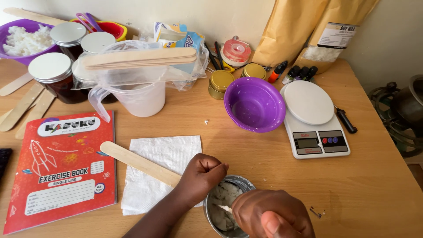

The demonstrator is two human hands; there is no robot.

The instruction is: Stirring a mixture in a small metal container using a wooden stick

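My left hand (pixel 200 176) is closed in a fist around a long flat wooden stick (pixel 136 162). The stick runs back to the upper left over a white paper napkin (pixel 169 152), and its near end seems to dip into a small metal pot (pixel 210 217). The pot holds pale, lumpy wax (pixel 224 196). My right hand (pixel 271 218) is closed over the pot's right rim at the table's front edge and hides that side. What its fingers grip is hidden.
A red exercise book (pixel 61 169) lies at the left. A purple bowl (pixel 254 105) and a white kitchen scale (pixel 313 120) stand behind the pot. Further back are a plastic jug (pixel 141 94) with sticks laid across it, lidded jars (pixel 55 75), gold tins (pixel 220 83), small bottles and brown paper bags (pixel 291 26).
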